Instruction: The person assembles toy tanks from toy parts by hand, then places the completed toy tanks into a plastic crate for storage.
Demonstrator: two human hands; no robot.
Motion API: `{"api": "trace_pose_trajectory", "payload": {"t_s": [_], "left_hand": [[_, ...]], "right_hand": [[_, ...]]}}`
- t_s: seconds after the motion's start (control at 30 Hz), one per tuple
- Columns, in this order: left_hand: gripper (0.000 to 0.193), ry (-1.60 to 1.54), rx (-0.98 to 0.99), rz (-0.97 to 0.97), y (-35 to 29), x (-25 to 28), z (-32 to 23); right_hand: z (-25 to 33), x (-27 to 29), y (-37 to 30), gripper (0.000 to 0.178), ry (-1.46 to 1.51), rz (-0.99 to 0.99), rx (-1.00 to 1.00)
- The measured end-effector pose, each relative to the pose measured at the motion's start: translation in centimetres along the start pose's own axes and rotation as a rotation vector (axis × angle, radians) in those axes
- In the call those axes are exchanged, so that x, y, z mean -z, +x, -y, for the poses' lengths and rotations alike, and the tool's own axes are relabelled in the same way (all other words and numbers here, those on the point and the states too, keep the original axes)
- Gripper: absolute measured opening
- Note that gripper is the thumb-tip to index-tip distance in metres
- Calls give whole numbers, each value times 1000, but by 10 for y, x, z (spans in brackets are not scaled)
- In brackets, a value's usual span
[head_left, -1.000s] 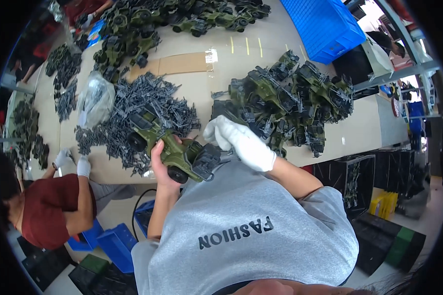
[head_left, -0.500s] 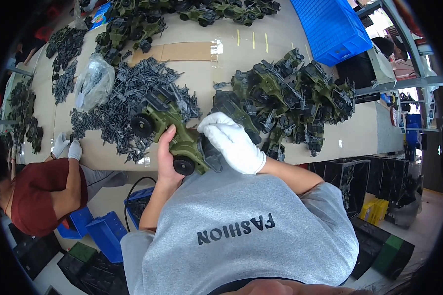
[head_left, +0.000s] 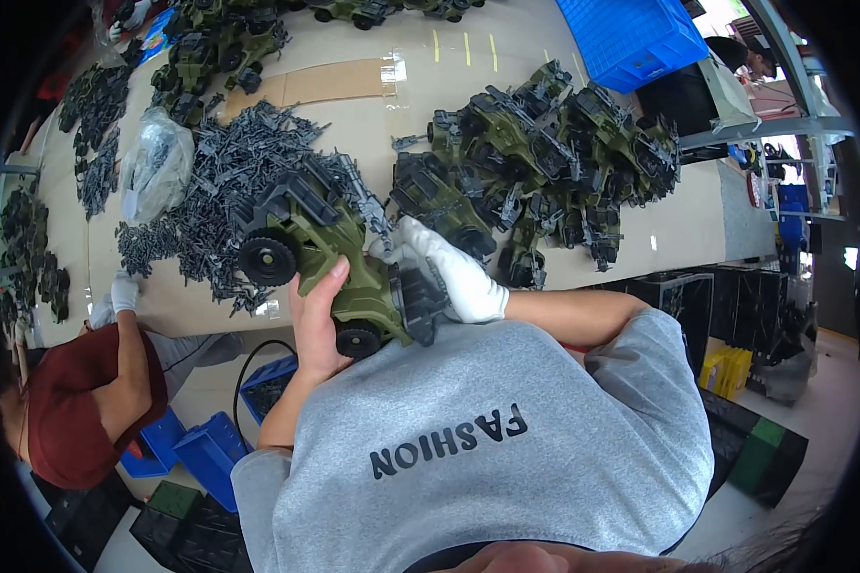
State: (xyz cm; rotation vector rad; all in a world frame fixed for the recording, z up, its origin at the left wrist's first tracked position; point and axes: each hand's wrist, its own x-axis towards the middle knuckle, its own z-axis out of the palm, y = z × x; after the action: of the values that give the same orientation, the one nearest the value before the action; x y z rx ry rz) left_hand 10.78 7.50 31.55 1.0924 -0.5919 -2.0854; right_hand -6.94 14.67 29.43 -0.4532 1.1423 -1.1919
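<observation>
A green toy jeep [head_left: 358, 291] with black wheels and dark grey parts is tilted up in front of my chest. My bare left hand [head_left: 317, 320] is closed around its near side, the thumb lying over the green body. My white-gloved right hand [head_left: 454, 272] is at the jeep's other side, fingers bent and pressed against it by the base of a grey toy gun [head_left: 358, 196]. The gun points away from me along the jeep. The jeep partly hides the right fingertips. Beyond it lies a heap of small grey plastic parts [head_left: 225, 177].
Several green toy jeeps with grey guns [head_left: 535, 158] are piled on the right of the table. A clear plastic bag [head_left: 158, 162] rests left of the grey heap. A blue crate [head_left: 635, 43] stands far right. On the left sits a co-worker in a red shirt [head_left: 86, 401].
The jeep has come slightly closer and turned a little. My right hand has shifted from above the jeep to against its side. The view has shifted slightly.
</observation>
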Motion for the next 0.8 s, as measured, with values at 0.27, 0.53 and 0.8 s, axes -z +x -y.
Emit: {"api": "trace_pose_trajectory", "payload": {"t_s": [0.27, 0.53, 0.8], "left_hand": [[49, -35, 63, 173, 50, 39, 19], [53, -52, -2, 202, 73, 214, 44], [43, 42, 114, 119, 156, 146, 137]], "right_hand": [[1, 2, 22, 45, -444, 87, 131], [22, 113, 17, 76, -982, -476, 144], [-38, 135, 36, 87, -1472, -479, 236]]}}
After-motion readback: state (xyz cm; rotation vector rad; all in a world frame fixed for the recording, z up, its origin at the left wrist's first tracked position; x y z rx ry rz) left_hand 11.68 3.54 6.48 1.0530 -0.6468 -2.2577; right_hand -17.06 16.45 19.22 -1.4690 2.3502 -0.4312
